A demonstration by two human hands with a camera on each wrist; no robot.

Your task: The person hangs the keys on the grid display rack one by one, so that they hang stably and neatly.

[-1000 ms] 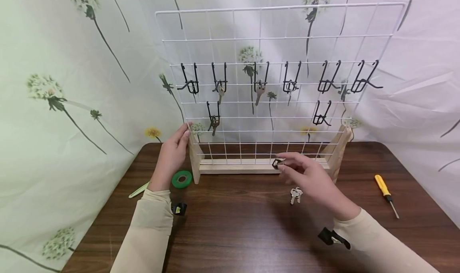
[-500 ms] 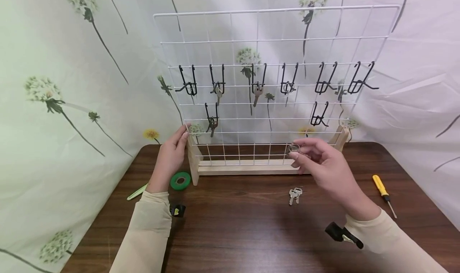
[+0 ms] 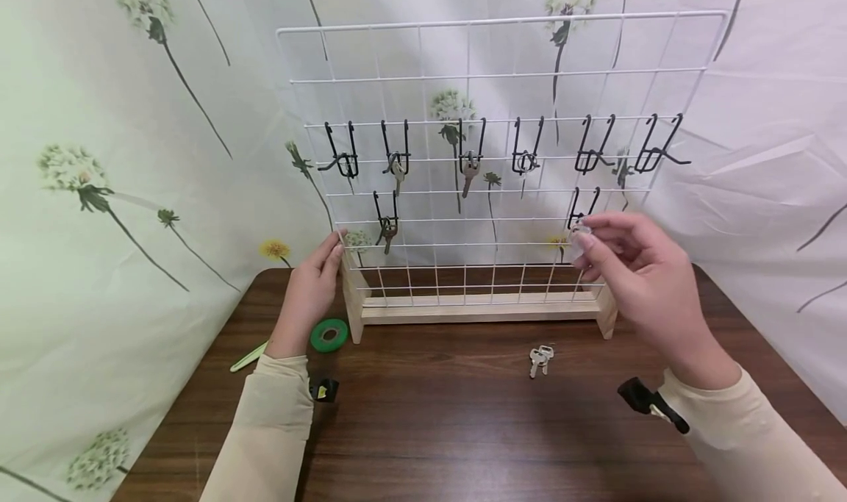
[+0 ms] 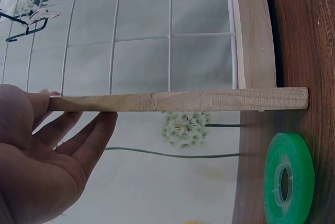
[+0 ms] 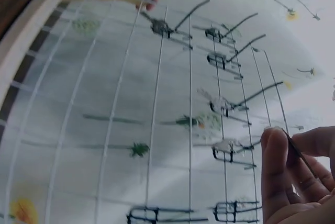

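Note:
My left hand (image 3: 311,292) grips the upper part of the rack's wooden side leg (image 4: 178,100), thumb on one side and fingers on the other. My right hand (image 3: 651,289) pinches a small shiny key with a ring (image 3: 579,233) between thumb and fingertips. In the right wrist view only the key's thin dark edge (image 5: 301,155) shows. That hand is just in front of the lower right black hook (image 3: 584,206) and partly covers it. Keys hang on several other hooks, among them a key (image 3: 470,175) in the upper row.
The white wire grid (image 3: 423,79) stands upright on a wooden base (image 3: 479,313). Loose keys (image 3: 540,359) lie on the brown table (image 3: 450,428). Green tape (image 3: 329,335) and a pale green tool (image 3: 249,356) lie at left. Two upper right hooks (image 3: 653,154) bear nothing.
My right hand has moved up and rightward with the key, from near the base bar to the lower right hook. My left hand keeps its grip on the leg.

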